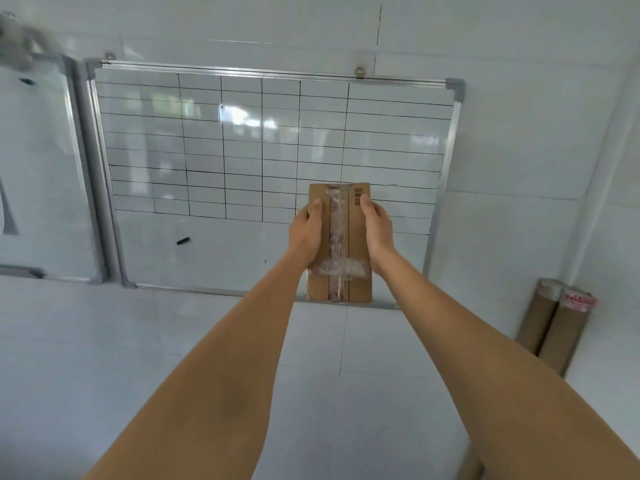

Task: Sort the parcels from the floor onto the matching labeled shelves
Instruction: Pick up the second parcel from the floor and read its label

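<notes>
A small brown cardboard parcel, sealed with clear tape and carrying a barcode near its top right corner, is held up at arm's length in front of me. My left hand grips its left edge with the thumb over the front. On the opposite edge my right hand holds it the same way. No shelves or labels are visible in this view.
A whiteboard with a drawn grid hangs on the white tiled wall behind the parcel, a black marker stuck to it. A second board is at the left. Two long cardboard boxes lean in the right corner.
</notes>
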`<state>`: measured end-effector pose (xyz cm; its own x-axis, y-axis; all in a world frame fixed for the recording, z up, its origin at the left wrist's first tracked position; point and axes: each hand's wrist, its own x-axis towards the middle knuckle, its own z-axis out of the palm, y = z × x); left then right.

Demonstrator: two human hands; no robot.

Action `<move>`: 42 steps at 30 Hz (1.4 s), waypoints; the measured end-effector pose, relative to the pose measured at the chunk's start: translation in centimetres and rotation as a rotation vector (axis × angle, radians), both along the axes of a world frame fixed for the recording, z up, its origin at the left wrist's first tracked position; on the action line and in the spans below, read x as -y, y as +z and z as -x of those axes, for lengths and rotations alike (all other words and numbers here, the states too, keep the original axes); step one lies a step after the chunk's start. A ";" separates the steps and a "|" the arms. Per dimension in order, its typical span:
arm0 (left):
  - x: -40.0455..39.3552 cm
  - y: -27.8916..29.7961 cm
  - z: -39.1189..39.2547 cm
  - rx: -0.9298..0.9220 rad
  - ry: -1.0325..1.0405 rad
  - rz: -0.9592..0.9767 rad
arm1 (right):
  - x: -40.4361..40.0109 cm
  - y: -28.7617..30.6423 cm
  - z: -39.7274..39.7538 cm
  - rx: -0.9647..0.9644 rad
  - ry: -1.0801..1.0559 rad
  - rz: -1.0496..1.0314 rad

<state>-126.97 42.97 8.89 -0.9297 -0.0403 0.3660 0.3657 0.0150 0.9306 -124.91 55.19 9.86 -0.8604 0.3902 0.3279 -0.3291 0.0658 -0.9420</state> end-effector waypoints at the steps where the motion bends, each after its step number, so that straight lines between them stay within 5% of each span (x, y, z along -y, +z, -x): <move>1: 0.0 -0.1 0.0 0.005 0.000 0.005 | 0.0 0.1 -0.1 -0.006 -0.006 0.019; 10: -1.5 -0.9 -0.7 0.026 0.014 0.089 | -0.6 0.0 0.0 -0.023 -0.271 0.010; 15: -3.5 -0.9 -2.6 0.043 -0.175 -0.145 | 0.0 -0.2 -0.6 -0.130 -0.444 -0.066; 18: -4.4 -0.8 -3.2 0.013 -0.138 -0.110 | 0.0 -0.6 -1.0 -0.141 -0.467 -0.030; 23: -4.5 -0.7 -2.3 0.035 -0.061 0.109 | -1.2 -0.4 -1.5 -0.190 -0.337 0.215; 28: -3.0 -0.8 -1.3 -0.001 -0.189 -0.123 | -3.0 -0.7 -1.7 -0.159 -0.184 0.059; 35: -2.5 -1.3 -1.3 -0.008 -0.297 -0.138 | -4.4 -1.3 -2.7 0.071 0.396 0.129; 42: -2.3 -1.5 -1.5 0.003 -0.322 -0.147 | -4.2 -1.4 -2.3 0.072 0.356 0.138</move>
<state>-125.45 45.30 7.34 -0.9044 0.2034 0.3751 0.3268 -0.2351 0.9154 -122.59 59.40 8.51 -0.9689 0.0990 0.2269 -0.2411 -0.1695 -0.9556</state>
